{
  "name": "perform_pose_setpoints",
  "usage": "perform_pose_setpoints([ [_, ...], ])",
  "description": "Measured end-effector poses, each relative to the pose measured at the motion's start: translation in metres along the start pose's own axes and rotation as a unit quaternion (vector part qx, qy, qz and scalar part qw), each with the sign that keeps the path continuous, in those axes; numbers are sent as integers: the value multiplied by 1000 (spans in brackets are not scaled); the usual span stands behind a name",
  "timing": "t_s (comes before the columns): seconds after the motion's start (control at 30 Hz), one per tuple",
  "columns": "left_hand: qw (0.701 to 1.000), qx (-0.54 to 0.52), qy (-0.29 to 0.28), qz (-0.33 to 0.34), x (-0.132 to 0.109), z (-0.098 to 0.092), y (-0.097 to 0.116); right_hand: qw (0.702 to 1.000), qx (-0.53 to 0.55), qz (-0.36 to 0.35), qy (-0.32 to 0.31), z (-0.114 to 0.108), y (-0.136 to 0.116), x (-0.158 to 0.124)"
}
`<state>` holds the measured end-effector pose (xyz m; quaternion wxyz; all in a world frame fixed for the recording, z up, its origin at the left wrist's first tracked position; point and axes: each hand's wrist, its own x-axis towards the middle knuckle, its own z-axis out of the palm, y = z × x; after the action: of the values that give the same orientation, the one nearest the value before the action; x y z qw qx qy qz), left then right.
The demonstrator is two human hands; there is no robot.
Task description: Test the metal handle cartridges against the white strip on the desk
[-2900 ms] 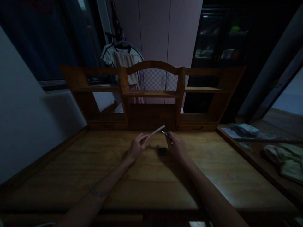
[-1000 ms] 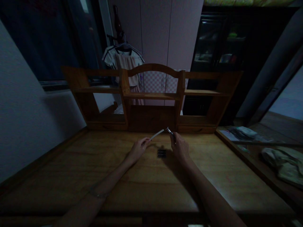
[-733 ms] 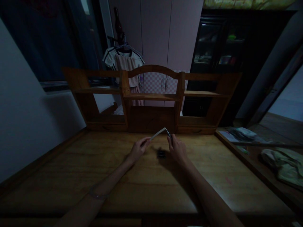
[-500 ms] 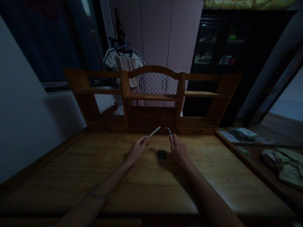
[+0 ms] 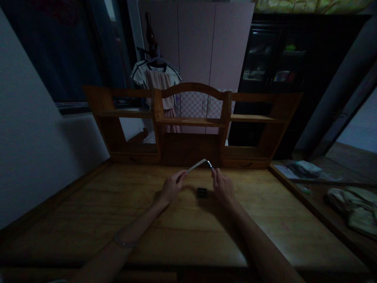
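Note:
My left hand [image 5: 171, 187] pinches the near end of a thin white stick [image 5: 195, 166] that slants up to the right. My right hand [image 5: 221, 185] is closed on a small metal tool [image 5: 209, 164] whose tip touches the stick's far end. Both hands hover above the wooden desk [image 5: 182, 220], close to its shelf unit. A small black block [image 5: 202, 192] lies on the desk between the two hands. The light is dim, so finer details of the tool stay unclear.
A wooden shelf unit [image 5: 191, 125] stands along the desk's far edge. Clothes on a hanger [image 5: 156, 76] and a pale wardrobe [image 5: 196, 43] are behind it. A side surface at right holds papers [image 5: 300, 169] and a bundle of cloth [image 5: 352, 206].
Half a second ago the stick's end and the tool's tip were apart; now they touch. The black block has stayed in place.

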<state>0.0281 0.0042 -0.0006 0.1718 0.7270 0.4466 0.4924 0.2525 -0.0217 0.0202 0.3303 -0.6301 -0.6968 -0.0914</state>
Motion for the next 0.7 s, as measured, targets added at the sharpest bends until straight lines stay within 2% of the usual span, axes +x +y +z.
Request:
perform_pose_setpoints([
  [0.13,999,27,9,-29,2,0,-6,1000,23,2,9,0,2,0],
  [0.27,998,23,21,-52,4,-8,-2,1000,27,3,10,0,1,-2],
  [0.37,998,15,37,-41,3,-13,5,1000,10,5,4,0,1,-2],
  [0.5,1000,-7,23,-7,1,-12,10,1000,-1,4,-1,0,1,-1],
  [0.7,1000,-15,-4,5,2,-2,-1,1000,-18,9,-6,0,2,0],
])
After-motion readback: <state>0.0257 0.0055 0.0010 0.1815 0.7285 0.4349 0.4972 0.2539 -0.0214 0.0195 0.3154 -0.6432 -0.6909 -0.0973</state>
